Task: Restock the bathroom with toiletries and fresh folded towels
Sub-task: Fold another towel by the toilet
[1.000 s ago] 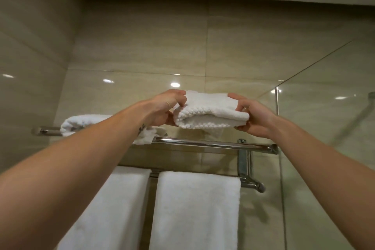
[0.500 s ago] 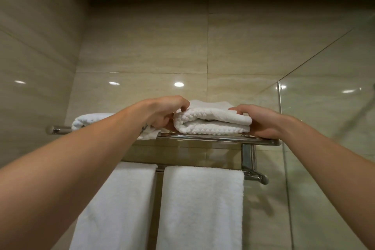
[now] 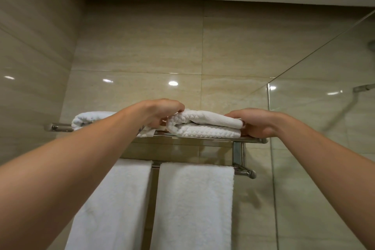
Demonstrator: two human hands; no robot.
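Reaching up, a person's left hand (image 3: 160,113) and right hand (image 3: 256,124) each close their grip on opposite ends of a folded white towel (image 3: 205,127), lying between them on the chrome rack (image 3: 253,139) against a tiled wall (image 3: 142,46).

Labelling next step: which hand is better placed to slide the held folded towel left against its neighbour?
Right, probably. The right hand grips the folded towel at its outer end, free to push it toward the second towel. The left hand grips the end between both towels, blocking the way.
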